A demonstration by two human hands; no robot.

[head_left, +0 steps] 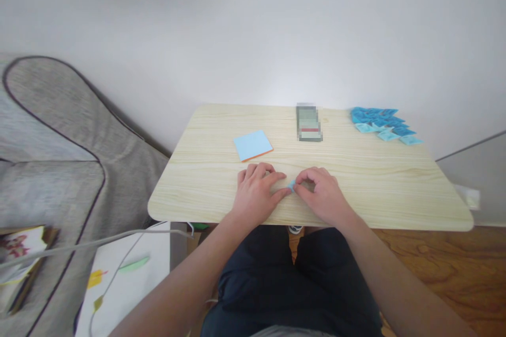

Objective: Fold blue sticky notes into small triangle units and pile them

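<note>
A small piece of folded light-blue paper point(291, 185) lies near the front middle of the table, mostly covered by fingertips. My right hand point(322, 195) pinches its right side between thumb and index finger. From the left, the thumb tip of my left hand point(256, 192) reaches the paper's edge. The index finger of that hand is stretched out apart from the thumb, and its other fingers rest on the tabletop. Behind my left hand sits a stack of square paper sheets point(253, 145), light blue on top with an orange edge below.
The pale wooden table point(395, 184) stands against a white wall. Several folded blue paper pieces point(381, 121) are grouped at its back right. A blurred phone-like object point(309, 122) lies at the back middle. Left are a grey sofa point(55, 179) and a cable point(118, 235).
</note>
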